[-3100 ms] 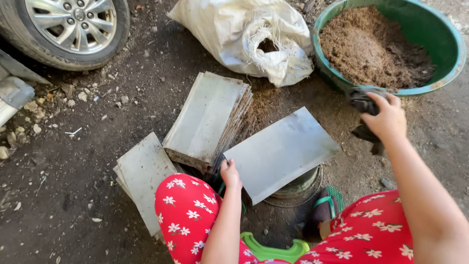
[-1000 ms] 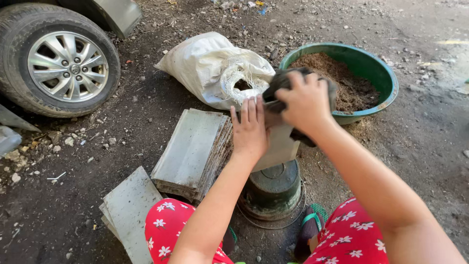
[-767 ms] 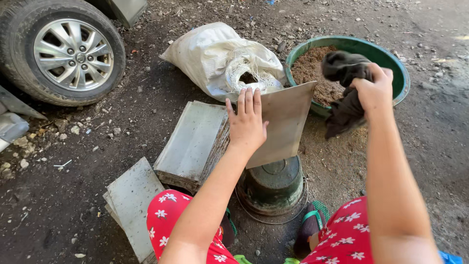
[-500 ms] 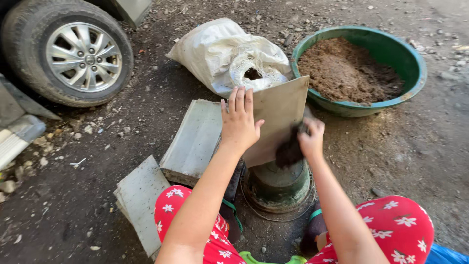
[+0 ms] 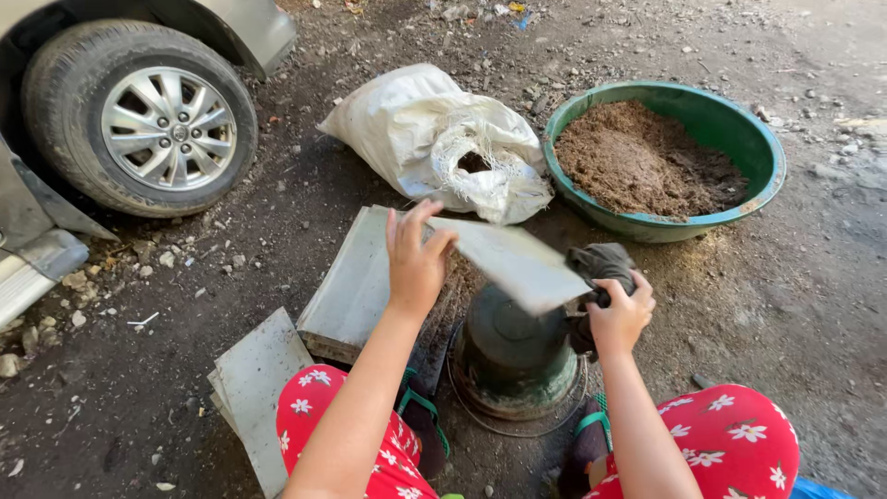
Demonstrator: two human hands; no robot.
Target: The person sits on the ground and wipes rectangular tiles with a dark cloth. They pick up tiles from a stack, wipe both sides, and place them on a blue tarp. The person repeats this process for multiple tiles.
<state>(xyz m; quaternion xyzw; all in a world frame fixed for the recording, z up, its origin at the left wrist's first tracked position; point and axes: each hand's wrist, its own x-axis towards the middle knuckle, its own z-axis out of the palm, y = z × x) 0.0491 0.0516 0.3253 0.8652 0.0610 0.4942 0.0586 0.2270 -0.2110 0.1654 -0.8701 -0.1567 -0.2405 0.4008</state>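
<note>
My left hand [image 5: 417, 261] grips the near-left edge of a flat grey metal sheet [image 5: 517, 263] and holds it tilted over a dark green round mould [image 5: 515, 354] on the ground between my knees. My right hand [image 5: 620, 314] is closed on a dark rag [image 5: 601, 262] pressed against the sheet's right end. A stack of similar grey sheets [image 5: 349, 279] lies just left of the mould, under my left forearm.
A green basin [image 5: 753, 194] filled with brown soil stands at the right rear. A white woven sack [image 5: 430, 139] lies behind the stack. A car wheel [image 5: 143, 131] is at the upper left. More grey sheets [image 5: 256, 379] lie by my left knee. Dirt ground with small stones.
My right hand took the rag from beside the basin up to the sheet and down along its right side. My left hand tilted the sheet from standing upright to nearly flat.
</note>
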